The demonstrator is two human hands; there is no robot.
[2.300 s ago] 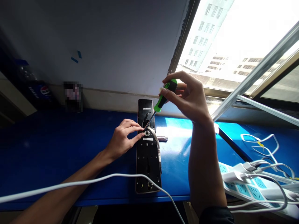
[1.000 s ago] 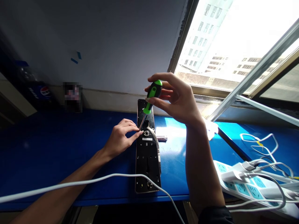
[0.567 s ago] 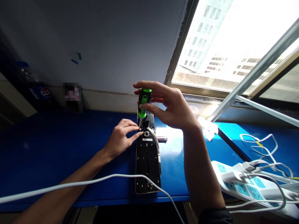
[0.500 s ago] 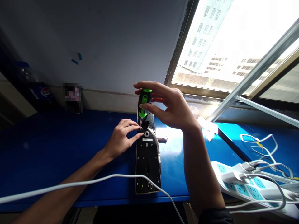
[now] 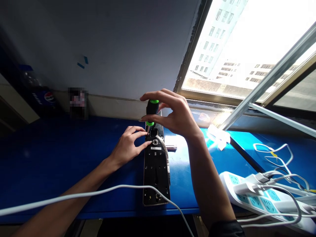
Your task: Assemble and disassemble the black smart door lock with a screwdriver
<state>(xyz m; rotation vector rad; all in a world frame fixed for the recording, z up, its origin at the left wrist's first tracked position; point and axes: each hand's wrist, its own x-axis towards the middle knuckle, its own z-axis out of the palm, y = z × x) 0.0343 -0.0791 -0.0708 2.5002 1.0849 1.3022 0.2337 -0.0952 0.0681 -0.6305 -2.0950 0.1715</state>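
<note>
A long black metal device with screws, a small label and a round silver fitting lies lengthwise on the blue table. My right hand holds the green-and-black screwdriver between thumb and fingers, its handle nearly upright. The shaft points down at the device's left side; my fingertips hide where the tip ends. My left hand reaches in from the left, its index fingertip beside the shaft and its thumb near the silver fitting. Those fingers are spread, touching the device's left edge. A pale cable strip runs along the device's right side.
A white power strip with plugs and cables stands at the right. One white cable crosses in front, over the device's near end. Right of the device lies a small silvery bundle. A cola bottle stands at the back left.
My right hand has shifted slightly left and its grip on the screwdriver handle has turned, with the thumb further across it. My left hand stays nearly in place.
</note>
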